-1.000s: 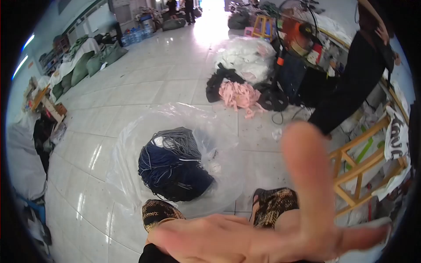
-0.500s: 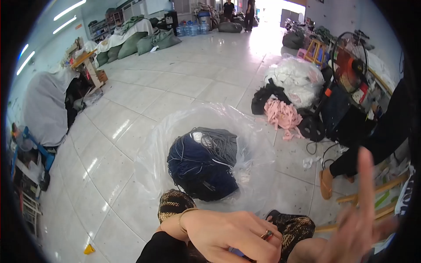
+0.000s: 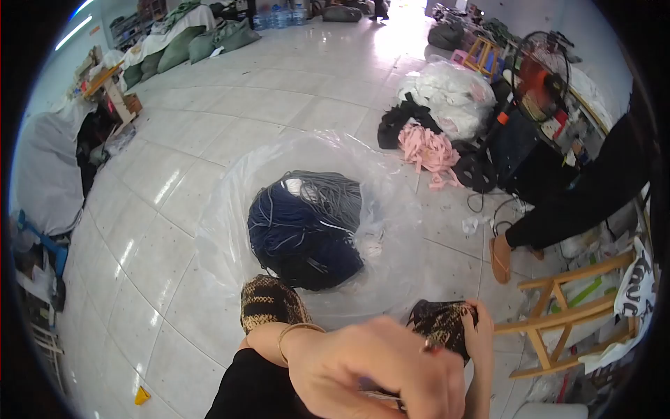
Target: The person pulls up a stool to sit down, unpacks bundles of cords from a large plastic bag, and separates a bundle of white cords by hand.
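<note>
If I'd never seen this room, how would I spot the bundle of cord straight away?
Start with the pale tiled floor, then find the clear plastic spread in front of the patterned footwear. Amid that plastic sits the cord bundle, a rounded heap of strands. Its navy colour, with grey at the upper right, sets it apart from the pink strips farther off to the right.

1. I see a pale, glossy tiled floor [image 3: 160, 230] below me; clock directions run from the cord bundle.
2. At the centre, clear plastic sheeting [image 3: 230, 223] spreads on the tiles, the navy and grey cord bundle [image 3: 300, 230] lying within its spread.
3. At two o'clock I have a heap of pink strips [image 3: 428, 148], beside black cloth [image 3: 406, 120].
4. Near three, a crumpled white scrap [image 3: 472, 225].
5. Between seven and eight, a small yellow piece [image 3: 142, 396].
6. Far off at eleven, green sacks [image 3: 180, 50].
</note>
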`<state>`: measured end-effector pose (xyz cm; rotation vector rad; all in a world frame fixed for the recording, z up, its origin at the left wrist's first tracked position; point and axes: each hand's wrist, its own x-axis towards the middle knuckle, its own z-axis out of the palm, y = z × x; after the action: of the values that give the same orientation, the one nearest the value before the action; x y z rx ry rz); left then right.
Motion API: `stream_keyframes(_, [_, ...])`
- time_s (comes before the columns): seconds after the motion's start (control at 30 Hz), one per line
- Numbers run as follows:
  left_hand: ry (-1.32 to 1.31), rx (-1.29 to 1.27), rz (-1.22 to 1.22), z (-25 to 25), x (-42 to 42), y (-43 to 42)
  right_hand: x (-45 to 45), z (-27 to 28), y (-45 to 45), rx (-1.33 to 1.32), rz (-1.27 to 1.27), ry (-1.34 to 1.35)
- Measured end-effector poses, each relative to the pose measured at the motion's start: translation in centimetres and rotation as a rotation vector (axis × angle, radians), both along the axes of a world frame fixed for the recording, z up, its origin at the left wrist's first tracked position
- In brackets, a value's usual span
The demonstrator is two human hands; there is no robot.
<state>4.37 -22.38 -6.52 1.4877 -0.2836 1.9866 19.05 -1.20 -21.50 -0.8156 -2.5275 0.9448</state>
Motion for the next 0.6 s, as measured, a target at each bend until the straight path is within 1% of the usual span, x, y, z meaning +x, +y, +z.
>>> stream_keyframes(0.07, [0.316,-0.214,0.189,1.6,-1.4,-1.2,0.5,0.2,-0.9,0.115,-0.052,-0.015])
stream_keyframes(0.13, [0.495,-0.159,0.232,1.5,-1.3,-1.1,0.4,0.6,-1.5,0.260,-0.051,-0.031])
stream_keyframes(0.23, [0.682,-0.147,0.265,1.0,-2.1,-1.2,0.4,1.8,-3.1,0.427,-0.091,-0.200])
stream_keyframes(0.27, [0.676,-0.157,0.285,1.3,-2.2,-1.4,0.5,1.5,-3.0,0.453,-0.077,-0.175])
stream_keyframes(0.37, [0.538,-0.170,0.340,1.2,-2.2,-2.0,0.9,1.8,-3.2,0.424,-0.106,-0.231])
stream_keyframes(0.47, [0.373,-0.035,0.309,0.2,-2.1,-1.2,1.3,1.3,-2.5,0.361,-0.106,-0.219])
stream_keyframes(0.57, [0.268,-0.168,0.442,0.3,-1.3,-3.8,1.0,1.4,-2.2,0.345,-0.049,-0.204])
stream_keyframes(0.6, [0.261,-0.238,0.527,0.7,-1.4,-5.0,1.0,1.6,-2.2,0.386,0.022,-0.222])
